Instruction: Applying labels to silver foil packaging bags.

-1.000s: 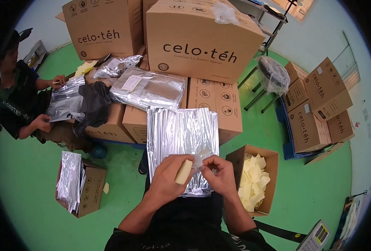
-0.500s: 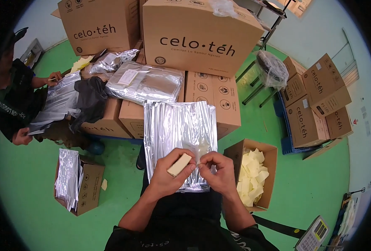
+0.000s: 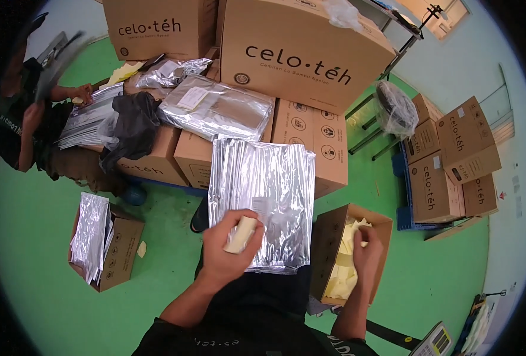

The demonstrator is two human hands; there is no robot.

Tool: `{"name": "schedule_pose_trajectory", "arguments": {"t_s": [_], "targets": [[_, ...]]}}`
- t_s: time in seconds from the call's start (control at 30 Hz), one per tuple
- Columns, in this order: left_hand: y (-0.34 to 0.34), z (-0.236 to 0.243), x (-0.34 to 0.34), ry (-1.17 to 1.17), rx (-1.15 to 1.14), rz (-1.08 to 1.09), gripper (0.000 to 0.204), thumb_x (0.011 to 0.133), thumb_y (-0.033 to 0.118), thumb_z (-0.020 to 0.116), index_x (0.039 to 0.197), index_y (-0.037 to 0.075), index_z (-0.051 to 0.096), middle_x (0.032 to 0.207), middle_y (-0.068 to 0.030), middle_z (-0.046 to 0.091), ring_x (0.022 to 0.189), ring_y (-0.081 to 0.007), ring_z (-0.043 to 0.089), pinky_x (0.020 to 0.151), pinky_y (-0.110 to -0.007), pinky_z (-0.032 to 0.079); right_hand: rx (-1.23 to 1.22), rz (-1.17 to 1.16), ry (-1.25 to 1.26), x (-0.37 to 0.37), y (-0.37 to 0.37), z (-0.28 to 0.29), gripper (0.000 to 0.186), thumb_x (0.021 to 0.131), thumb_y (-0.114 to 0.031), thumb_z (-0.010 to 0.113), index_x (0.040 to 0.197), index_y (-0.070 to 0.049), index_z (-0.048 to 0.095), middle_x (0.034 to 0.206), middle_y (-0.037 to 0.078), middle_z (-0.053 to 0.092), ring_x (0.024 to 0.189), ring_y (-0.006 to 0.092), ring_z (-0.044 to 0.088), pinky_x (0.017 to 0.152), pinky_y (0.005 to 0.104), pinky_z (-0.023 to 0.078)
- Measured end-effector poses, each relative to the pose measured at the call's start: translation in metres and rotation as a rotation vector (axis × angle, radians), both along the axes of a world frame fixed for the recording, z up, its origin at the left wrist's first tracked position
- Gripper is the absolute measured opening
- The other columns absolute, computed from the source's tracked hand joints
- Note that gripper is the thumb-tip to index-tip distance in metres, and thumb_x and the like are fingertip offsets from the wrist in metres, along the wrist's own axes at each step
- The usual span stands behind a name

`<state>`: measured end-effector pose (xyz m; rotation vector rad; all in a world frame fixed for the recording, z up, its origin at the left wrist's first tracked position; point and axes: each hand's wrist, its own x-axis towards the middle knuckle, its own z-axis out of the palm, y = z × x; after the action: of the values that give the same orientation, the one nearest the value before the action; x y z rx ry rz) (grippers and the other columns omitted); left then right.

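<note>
My left hand (image 3: 230, 246) is closed around a small thick pad of cream-coloured stickers (image 3: 241, 235), just over a stack of shiny silver foil pouches (image 3: 283, 207) on my lap. On the top pouch, beside my left fingertips, sits a small printed label (image 3: 260, 206). Over to the right, my right hand (image 3: 368, 252) is inside an open cardboard box (image 3: 328, 249), above loose pale yellow paper pieces (image 3: 341, 282). Its fingers are curled but apart, and I see nothing held between them.
Big cartons (image 3: 304, 59) stand ahead, with a wrapped silver bundle (image 3: 215, 107) on lower ones. A box of foil pouches (image 3: 91, 237) is at left. A co-worker (image 3: 22, 118) handles pouches beyond it. A wrapped stool (image 3: 393, 107) and stacked cartons (image 3: 429, 184) stand right.
My right hand has left the pouch stack and moved right into the box of yellow paper. The label that both hands held is now on the top pouch. My left hand keeps the pad.
</note>
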<state>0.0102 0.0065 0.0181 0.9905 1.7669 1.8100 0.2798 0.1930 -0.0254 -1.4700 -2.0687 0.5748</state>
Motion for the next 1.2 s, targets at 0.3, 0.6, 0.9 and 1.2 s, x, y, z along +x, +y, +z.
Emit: {"name": "schedule_pose_trajectory", "arguments": {"t_s": [0.3,0.6,0.9,1.2], "targets": [[0.013,-0.022,0.015,0.575,0.041,-0.075,0.040,0.073,0.004,0.082,0.109,0.004,0.065,0.097,-0.0132,0.069,0.085,-0.0328,0.067,0.075,-0.040,0.053,-0.773,0.490,0.596,-0.112,-0.042,0.034,0.018,0.096,-0.011,0.066,0.102,0.005,0.067,0.088,0.005,0.069,0.079,0.0080,0.063,0.071,0.0242,0.050],[0.006,-0.046,-0.033,1.062,-0.661,-0.254,0.035,0.082,0.006,0.058,0.117,0.003,0.058,0.117,-0.0112,0.065,0.103,-0.0267,0.061,0.088,-0.039,0.044,-0.744,0.374,0.381,-0.148,-0.016,-0.028,0.024,0.093,-0.017,0.067,0.091,0.007,0.069,0.073,0.006,0.068,0.062,0.0108,0.062,0.058,0.0271,0.050],[0.007,-0.064,-0.036,1.199,-0.617,-0.287,0.045,0.078,0.010,0.066,0.122,0.013,0.059,0.120,-0.0047,0.060,0.100,-0.0262,0.059,0.085,-0.040,0.043,-0.358,0.283,-0.097,-0.163,-0.032,-0.029,0.032,0.086,-0.032,0.069,0.089,0.000,0.072,0.080,0.015,0.073,0.077,0.0334,0.072,0.072,0.0430,0.055],[0.013,-0.074,-0.039,1.292,-0.604,-0.317,0.039,0.083,0.017,0.066,0.121,0.013,0.061,0.121,-0.0075,0.058,0.108,-0.0281,0.058,0.084,-0.043,0.044,0.016,0.309,-0.340,-0.148,-0.029,-0.020,0.055,0.072,-0.036,0.086,0.109,-0.005,0.058,0.096,0.014,0.067,0.084,0.0351,0.068,0.072,0.0446,0.054]]}}
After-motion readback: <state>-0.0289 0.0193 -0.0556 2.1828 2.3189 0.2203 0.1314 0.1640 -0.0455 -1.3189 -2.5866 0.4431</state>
